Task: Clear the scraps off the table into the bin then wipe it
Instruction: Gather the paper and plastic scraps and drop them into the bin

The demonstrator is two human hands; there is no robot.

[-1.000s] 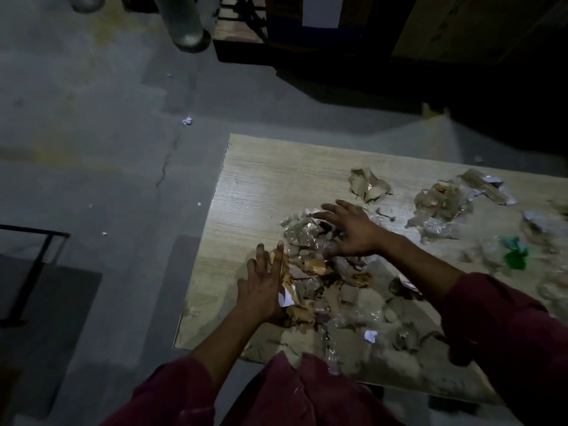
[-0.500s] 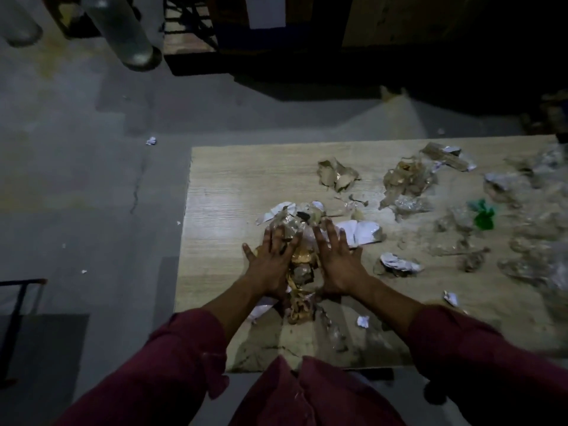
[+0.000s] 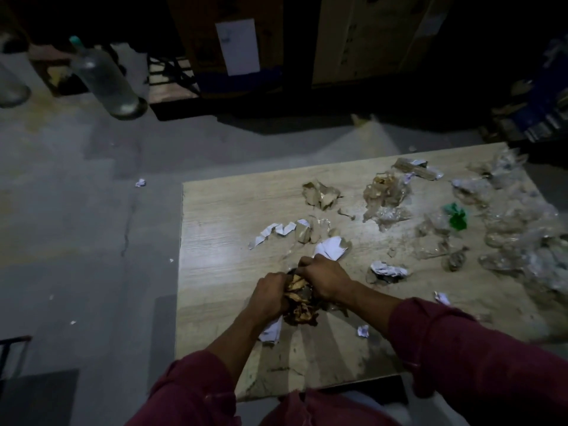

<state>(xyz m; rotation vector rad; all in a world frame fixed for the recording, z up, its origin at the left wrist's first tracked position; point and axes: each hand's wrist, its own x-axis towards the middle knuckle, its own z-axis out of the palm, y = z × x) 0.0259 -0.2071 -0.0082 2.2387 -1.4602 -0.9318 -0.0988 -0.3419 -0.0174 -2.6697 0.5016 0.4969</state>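
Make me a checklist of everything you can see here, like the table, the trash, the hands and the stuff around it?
Surface: wooden table, dusty, smeared near the front edge.
Job's things: bunch of brown scraps squeezed between both hands; no bin or cloth seen.
Clutter: white paper bits, green scrap, clear plastic wrappers spread over the right side.
Grippers: left hand and right hand closed on the bunch.
Cables: nothing seen.
Surroundings: grey floor with small paper bits, clear bottle, dark boxes behind.
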